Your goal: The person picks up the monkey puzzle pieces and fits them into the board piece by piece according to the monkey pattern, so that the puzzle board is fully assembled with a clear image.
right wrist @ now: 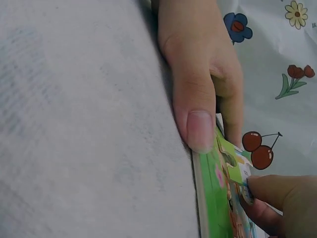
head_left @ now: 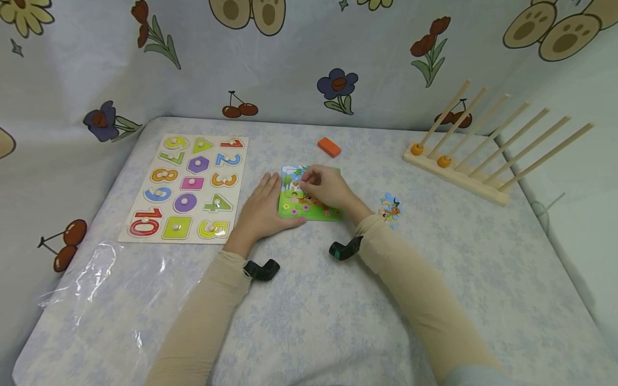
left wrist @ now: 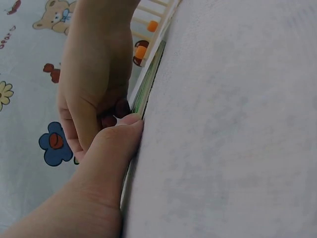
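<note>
I had the puzzle board point(head_left: 318, 214) lying flat on the table point(head_left: 314, 300), in from the far edge, between the number board point(head_left: 166, 210) along the left edge and some loose pieces point(head_left: 390, 208) to the right. The left hand point(head_left: 265, 209) lay with its fingers straight and close together beside the puzzle board's left edge, thumb out against its near edge. The right hand point(head_left: 328, 185) pinched 1 puzzle piece point(right wrist: 240, 171) between thumb and finger, tilted above the puzzle board's picture. I judged that piece light, thin and stiff, its glossy face a little slippery and its tabs easy to bend; I thought opposite edges the safest hold. The puzzle board looked light enough to skid, so I favoured bracing it at its left and near edges.
</note>
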Motion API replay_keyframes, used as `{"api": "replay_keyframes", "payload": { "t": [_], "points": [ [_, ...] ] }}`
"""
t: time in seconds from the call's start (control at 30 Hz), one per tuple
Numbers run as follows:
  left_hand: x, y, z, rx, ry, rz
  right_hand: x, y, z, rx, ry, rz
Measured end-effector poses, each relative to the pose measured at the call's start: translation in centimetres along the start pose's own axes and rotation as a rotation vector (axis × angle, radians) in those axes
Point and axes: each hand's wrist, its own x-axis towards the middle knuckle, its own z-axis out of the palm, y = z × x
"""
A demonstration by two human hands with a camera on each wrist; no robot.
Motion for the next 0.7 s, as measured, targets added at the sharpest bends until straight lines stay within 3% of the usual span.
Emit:
{"api": "replay_keyframes", "payload": {
  "t": [0.23, 0.43, 0.7],
  "points": [
    [-0.01, 0.09, -0.02, -0.020, 0.018, 0.008, 0.02, 0.09, 0.32, -0.170, 0.029, -0.044],
    [0.04, 0.18, 0.03, -0.059, 0.057, 0.018, -0.07, 0.40, 0.19, -0.190, 0.028, -0.064],
    [0.05, 0.27, -0.33, -0.126, 0.110, -0.013, -0.29, 0.63, 0.11, -0.262, 0.004, -0.126]
  ]
}}
